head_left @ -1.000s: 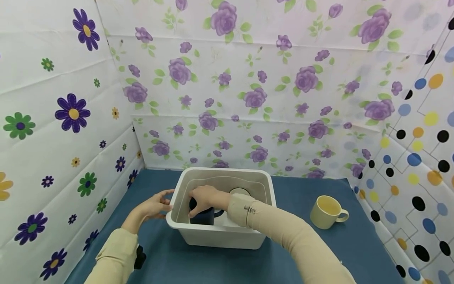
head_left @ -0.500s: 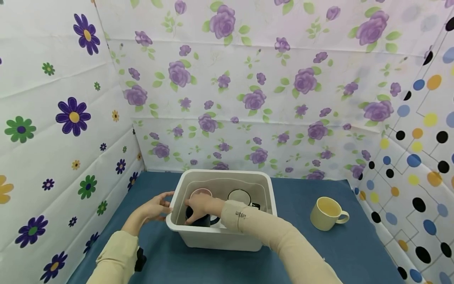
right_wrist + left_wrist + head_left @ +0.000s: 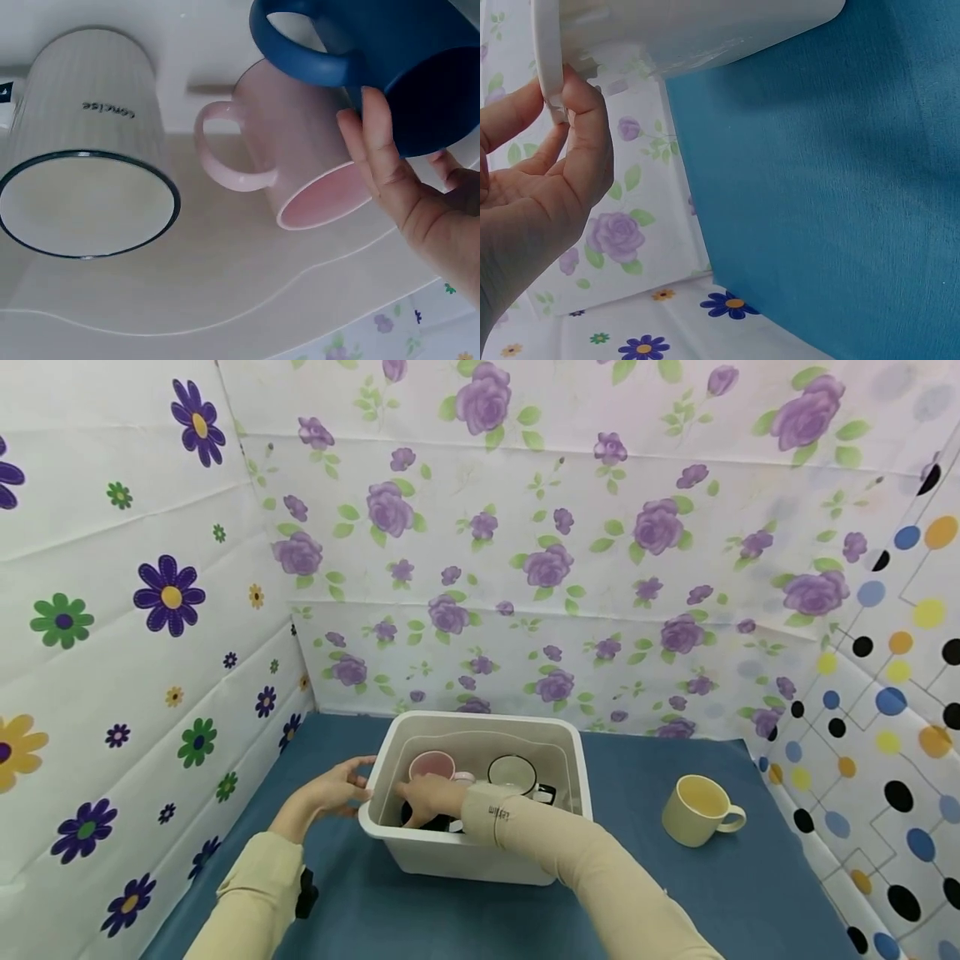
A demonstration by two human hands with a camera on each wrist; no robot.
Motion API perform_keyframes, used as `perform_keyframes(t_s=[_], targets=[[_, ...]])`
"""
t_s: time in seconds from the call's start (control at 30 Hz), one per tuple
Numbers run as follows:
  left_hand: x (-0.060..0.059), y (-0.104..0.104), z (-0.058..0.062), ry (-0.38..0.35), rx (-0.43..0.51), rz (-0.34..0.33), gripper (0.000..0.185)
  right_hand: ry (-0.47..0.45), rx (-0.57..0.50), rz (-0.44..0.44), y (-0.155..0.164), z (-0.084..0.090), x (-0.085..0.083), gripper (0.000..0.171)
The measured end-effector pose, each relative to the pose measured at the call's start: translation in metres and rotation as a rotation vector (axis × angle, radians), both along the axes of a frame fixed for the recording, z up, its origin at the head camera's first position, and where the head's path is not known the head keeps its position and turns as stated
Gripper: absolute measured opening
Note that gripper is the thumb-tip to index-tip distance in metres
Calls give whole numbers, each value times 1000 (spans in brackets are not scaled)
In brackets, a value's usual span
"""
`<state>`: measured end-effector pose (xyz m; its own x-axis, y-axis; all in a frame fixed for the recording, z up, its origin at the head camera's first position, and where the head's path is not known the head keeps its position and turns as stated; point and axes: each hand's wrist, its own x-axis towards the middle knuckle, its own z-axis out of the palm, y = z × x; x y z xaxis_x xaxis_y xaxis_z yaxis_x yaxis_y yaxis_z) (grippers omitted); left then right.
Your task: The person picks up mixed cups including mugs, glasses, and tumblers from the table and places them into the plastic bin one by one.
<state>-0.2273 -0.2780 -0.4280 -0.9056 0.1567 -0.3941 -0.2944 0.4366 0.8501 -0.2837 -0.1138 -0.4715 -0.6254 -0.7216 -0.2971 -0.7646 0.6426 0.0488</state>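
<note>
Left hand (image 3: 330,795): gripping the bin's left rim, fingers curled round it (thumb beneath).
Right hand (image 3: 427,797): reaching inside the white bin (image 3: 480,861), fingers clamped on the blue mug (image 3: 390,60).
Blue mug: sitting in the bin's near-left corner.
Pink mug (image 3: 431,766): standing just behind.
White mug (image 3: 512,773): standing beside it.
Yellow mug (image 3: 699,810): resting outside on the blue cloth (image 3: 675,893).

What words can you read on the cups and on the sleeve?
"concise" stands on the white ribbed mug, seen upside down in the right wrist view.
A small dark print on the right sleeve cuff is too blurred to read.
No writing shows on the pink mug, blue mug or yellow mug.
</note>
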Motion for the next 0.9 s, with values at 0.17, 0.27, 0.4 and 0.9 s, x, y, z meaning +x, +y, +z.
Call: perform_keyframes(t_s=[0.17, 0.27, 0.4, 0.9], targets=[[-1, 1, -2, 8, -9, 0, 65, 8, 37, 21, 2, -2, -1, 63], [-1, 2, -2, 10, -14, 0, 65, 11, 56, 23, 2, -3, -1, 65], [-2, 2, -1, 10, -20, 5, 66, 1, 76, 11, 0, -3, -2, 67], [-2, 2, 1, -3, -31, 17, 67, -110, 191, 15, 3, 8, 2, 69]])
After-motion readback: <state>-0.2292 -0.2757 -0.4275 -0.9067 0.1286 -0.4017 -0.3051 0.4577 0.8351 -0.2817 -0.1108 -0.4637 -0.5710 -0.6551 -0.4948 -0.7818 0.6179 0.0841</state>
